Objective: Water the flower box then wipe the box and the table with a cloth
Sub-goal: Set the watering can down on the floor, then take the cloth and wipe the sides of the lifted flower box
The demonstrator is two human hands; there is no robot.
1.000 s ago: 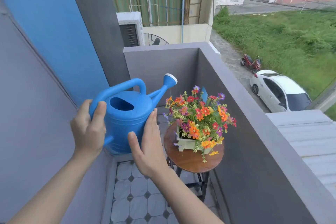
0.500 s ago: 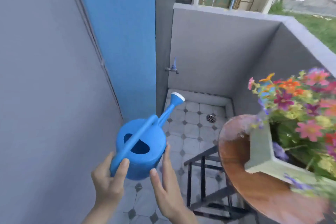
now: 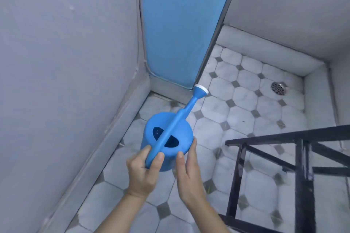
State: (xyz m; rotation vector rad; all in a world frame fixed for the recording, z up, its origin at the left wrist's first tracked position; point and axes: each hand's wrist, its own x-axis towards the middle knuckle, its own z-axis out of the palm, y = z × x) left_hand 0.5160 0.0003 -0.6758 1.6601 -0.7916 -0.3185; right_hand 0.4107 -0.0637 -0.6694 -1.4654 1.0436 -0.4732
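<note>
Status: blue watering can (image 3: pixel 182 131) is in both hands, centre of the head view, upright, seen from straight above over the tiled floor (image 3: pixel 244 119). Left hand (image 3: pixel 144 172) grips the rear end of the handle (image 3: pixel 165 138) with fingers and thumb curled round the bar. Right hand (image 3: pixel 189 173) is flat against the can's right side, fingers straight and pointing up along the body, thumb lying on the near top edge; it presses and steadies but has nothing wrapped round. The handle runs diagonally across the top of the can, over the dark fill opening (image 3: pixel 157 132), which shows on both sides of it. The spout (image 3: pixel 191 104) points up and to the right, away from the person; its white-rimmed rose (image 3: pixel 201 89) sits in line with the bottom corner of the blue wall panel (image 3: pixel 180 24). The base of the can is hidden under its own body — cannot tell whether it touches the tiles or hangs just above them. The can is near the left grey wall (image 3: pixel 66 62) and its skirting, apart from both. A black metal frame (image 3: pixel 301 159) stands on the floor to the right, well apart from the can. A round floor drain (image 3: pixel 278 88) sits in the far right corner, beside a low tiled kerb (image 3: pixel 265 51) under the back wall. Slight motion blur on the hands and frame — finer finger detail is not readable.
</note>
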